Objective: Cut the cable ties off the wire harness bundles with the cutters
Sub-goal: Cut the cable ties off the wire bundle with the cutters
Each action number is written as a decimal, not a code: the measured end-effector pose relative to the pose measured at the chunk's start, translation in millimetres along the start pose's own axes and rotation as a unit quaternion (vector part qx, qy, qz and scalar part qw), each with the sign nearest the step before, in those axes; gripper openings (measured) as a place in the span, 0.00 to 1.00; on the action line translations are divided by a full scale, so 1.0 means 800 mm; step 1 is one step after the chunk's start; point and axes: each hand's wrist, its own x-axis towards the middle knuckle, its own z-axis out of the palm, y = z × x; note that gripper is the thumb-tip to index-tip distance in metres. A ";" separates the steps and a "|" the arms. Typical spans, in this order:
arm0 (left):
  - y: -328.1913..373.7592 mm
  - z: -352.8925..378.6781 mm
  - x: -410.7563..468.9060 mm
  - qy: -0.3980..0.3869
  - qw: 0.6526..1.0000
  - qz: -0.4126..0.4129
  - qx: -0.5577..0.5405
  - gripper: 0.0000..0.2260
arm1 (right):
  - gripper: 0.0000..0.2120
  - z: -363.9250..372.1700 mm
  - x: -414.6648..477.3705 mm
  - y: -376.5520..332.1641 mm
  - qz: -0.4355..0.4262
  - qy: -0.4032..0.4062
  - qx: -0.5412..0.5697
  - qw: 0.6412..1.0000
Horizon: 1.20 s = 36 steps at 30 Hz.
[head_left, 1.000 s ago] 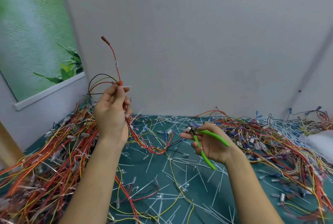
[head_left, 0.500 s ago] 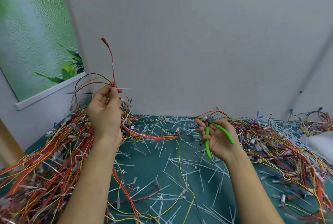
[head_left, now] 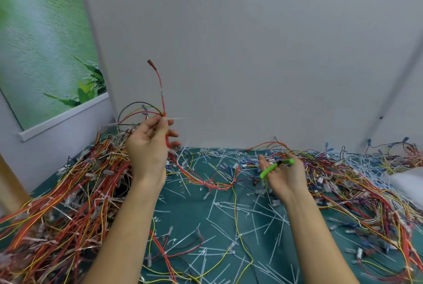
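My left hand [head_left: 150,144] is raised above the table and pinches a wire harness bundle [head_left: 163,100] of red, yellow and black wires. One red wire sticks up from my fingers, and a white cable tie [head_left: 177,119] juts out sideways at my fingertips. The rest of the bundle trails down onto the table toward the middle. My right hand [head_left: 285,172] is lower on the right, palm up, and holds the green-handled cutters [head_left: 275,167] across its fingers. The cutter jaws are hidden behind my hand.
A teal table [head_left: 206,219] is strewn with cut white cable ties. A big heap of red and yellow harnesses [head_left: 68,192] fills the left side. Another tangle of wires [head_left: 357,183] lies on the right. Grey walls close the back.
My left hand has moved slightly left with the bundle, dragging its tail across the table. My right hand has turned palm up and moved right, with the cutters now lying more level.
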 end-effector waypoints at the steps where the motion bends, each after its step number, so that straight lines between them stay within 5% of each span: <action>1: -0.002 0.004 -0.004 -0.009 1.000 -0.008 -0.002 0.03 | 0.33 0.005 -0.002 0.000 0.002 -0.004 0.025 1.000; 9: -0.009 0.024 -0.028 -0.093 0.994 -0.041 0.027 0.08 | 0.26 0.040 -0.040 0.016 0.090 -0.112 0.027 0.989; 12: -0.008 0.025 -0.031 -0.095 0.994 -0.048 0.032 0.07 | 0.15 0.046 -0.048 0.014 0.057 -0.158 -0.033 0.985; 15: -0.007 0.025 -0.030 -0.102 0.993 -0.051 0.032 0.07 | 0.17 0.054 -0.060 0.014 -0.050 -0.157 -0.208 0.964; 17: -0.007 0.024 -0.030 -0.104 0.993 -0.044 0.043 0.06 | 0.20 0.054 -0.067 0.018 -0.172 -0.143 -0.441 0.869; 20: -0.006 0.024 -0.030 -0.100 0.993 -0.033 0.047 0.05 | 0.25 0.045 -0.067 0.025 -0.317 -0.166 -0.674 0.646; 24: -0.002 0.024 -0.030 -0.075 0.997 -0.028 0.018 0.02 | 0.30 0.044 -0.068 0.039 -0.382 -0.227 -0.719 0.535; 30: 0.001 0.025 -0.034 -0.073 0.997 -0.015 0.018 0.01 | 0.32 0.049 -0.079 0.051 -0.414 -0.260 -0.708 0.510; 36: -0.003 0.029 -0.037 -0.090 0.996 0.006 0.019 0.02 | 0.29 0.055 -0.086 0.058 -0.412 -0.271 -0.685 0.537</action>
